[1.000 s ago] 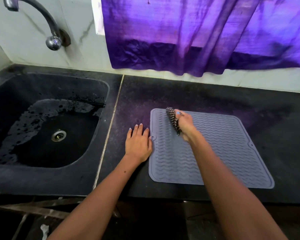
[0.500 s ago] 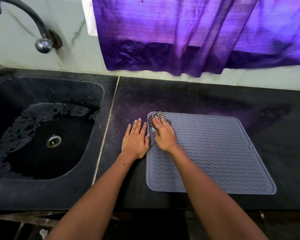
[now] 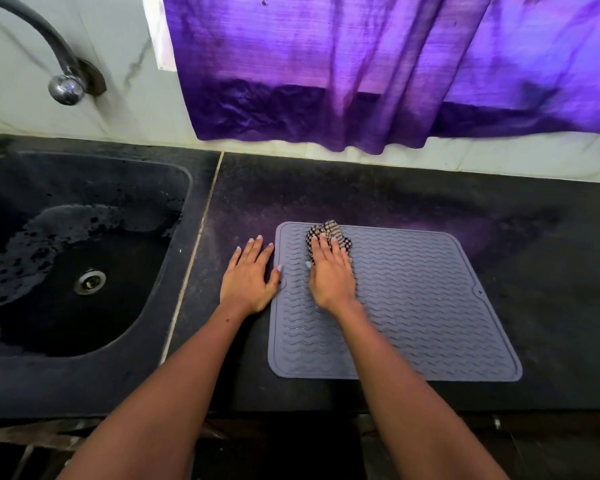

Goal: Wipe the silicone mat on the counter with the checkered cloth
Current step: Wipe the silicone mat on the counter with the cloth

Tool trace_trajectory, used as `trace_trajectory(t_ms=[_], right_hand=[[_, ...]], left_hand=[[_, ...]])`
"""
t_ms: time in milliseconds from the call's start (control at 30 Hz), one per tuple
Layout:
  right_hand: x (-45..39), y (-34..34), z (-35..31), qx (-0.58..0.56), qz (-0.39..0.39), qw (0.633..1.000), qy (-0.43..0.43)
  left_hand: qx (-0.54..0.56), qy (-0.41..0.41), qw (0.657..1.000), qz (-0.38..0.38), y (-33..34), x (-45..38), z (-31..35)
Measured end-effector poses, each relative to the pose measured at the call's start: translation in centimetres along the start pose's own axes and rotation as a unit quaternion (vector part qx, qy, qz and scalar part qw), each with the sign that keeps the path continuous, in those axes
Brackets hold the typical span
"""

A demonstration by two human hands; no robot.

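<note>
A grey silicone mat [image 3: 416,306] with wavy ridges lies flat on the black counter [image 3: 395,195]. A black-and-white checkered cloth [image 3: 328,232] is bunched on the mat's far left corner. My right hand [image 3: 331,275] presses down on the cloth, fingers spread over it; most of the cloth is hidden under the palm. My left hand [image 3: 248,275] lies flat on the counter beside the mat's left edge, its thumb touching that edge.
A black sink [image 3: 66,258] with a metal drain [image 3: 90,281] and wet patches sits to the left. A tap [image 3: 63,81] juts from the white wall above it. A purple curtain [image 3: 361,74] hangs behind the counter.
My right hand turned palm-down onto the cloth at the mat's far left corner, then slid slightly right along the far edge. The left hand stayed in place.
</note>
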State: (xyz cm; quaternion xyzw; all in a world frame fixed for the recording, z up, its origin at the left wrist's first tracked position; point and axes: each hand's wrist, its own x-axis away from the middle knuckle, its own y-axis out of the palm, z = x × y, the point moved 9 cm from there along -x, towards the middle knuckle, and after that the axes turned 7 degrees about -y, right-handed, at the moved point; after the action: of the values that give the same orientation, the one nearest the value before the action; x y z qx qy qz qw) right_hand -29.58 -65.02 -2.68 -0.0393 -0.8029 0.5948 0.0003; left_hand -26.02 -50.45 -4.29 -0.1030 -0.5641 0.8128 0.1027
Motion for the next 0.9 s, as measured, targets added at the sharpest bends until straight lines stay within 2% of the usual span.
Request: trace_trajectory(t_ms=[133, 167, 200, 233, 267, 300, 333, 367, 433, 467, 533, 633, 767, 833, 867, 900], right_hand=[[-0.6, 0.0, 0.6, -0.063, -0.06, 0.996, -0.021], [-1.0, -0.5, 0.9, -0.13, -0.066, 0.989, -0.008], [-1.4, -1.2, 1.7, -0.246, -0.063, 0.967, 0.035], [-1.7, -2.0, 2.8, -0.393, -0.052, 0.912, 0.103], [-1.8, -2.8, 3.6, -0.53, -0.036, 0.83, 0.168], [-2.1, -3.8, 4.6, -0.617, 0.003, 0.758, 0.214], [-2.2, -4.9, 5.8, -0.646, 0.052, 0.724, 0.236], [-2.3, -6.2, 6.8, -0.614, 0.094, 0.748, 0.235], [-2.1, -8.3, 7.4, -0.432, 0.142, 0.872, 0.183], [-1.7, -8.7, 6.9, -0.329, 0.142, 0.923, 0.138], [-0.7, -7.3, 5.5, -0.159, 0.108, 0.98, 0.052], [1.2, -2.4, 4.4, -0.012, -0.002, 1.0, -0.012], [1.4, -0.9, 5.3, -0.036, -0.04, 0.998, -0.03], [0.9, -1.5, 5.6, -0.108, -0.063, 0.992, -0.026], [0.6, -2.0, 6.0, -0.19, -0.067, 0.979, 0.0], [0.4, -2.8, 6.4, -0.305, -0.063, 0.949, 0.047]], left_hand=[[0.006, -0.002, 1.0, 0.007, -0.5, 0.2, 0.1], [0.008, -0.003, 1.0, 0.006, -0.6, 0.2, 0.1], [0.007, -0.004, 1.0, 0.006, -0.6, 0.3, 0.1], [0.006, -0.007, 1.0, 0.008, -0.6, 0.3, 0.2], [0.005, -0.009, 1.0, 0.009, -0.7, 0.3, 0.2], [0.005, -0.008, 1.0, 0.01, -0.8, 0.3, 0.2], [0.004, -0.009, 1.0, 0.01, -0.9, 0.3, 0.2], [0.003, -0.012, 1.0, 0.013, -0.9, 0.3, 0.2], [0.004, -0.016, 1.0, 0.019, -1.0, 0.3, 0.2], [0.003, -0.015, 1.0, 0.02, -1.1, 0.3, 0.3], [-0.001, -0.014, 1.0, 0.019, -1.2, 0.4, 0.5], [-0.005, -0.015, 1.0, 0.022, -1.4, 0.4, 0.7], [-0.011, -0.015, 1.0, 0.024, -1.2, 0.5, 0.7], [-0.007, -0.012, 1.0, 0.022, -1.1, 0.4, 0.7], [-0.004, -0.014, 1.0, 0.024, -1.2, 0.4, 0.7], [-0.001, -0.015, 1.0, 0.026, -1.2, 0.4, 0.7]])
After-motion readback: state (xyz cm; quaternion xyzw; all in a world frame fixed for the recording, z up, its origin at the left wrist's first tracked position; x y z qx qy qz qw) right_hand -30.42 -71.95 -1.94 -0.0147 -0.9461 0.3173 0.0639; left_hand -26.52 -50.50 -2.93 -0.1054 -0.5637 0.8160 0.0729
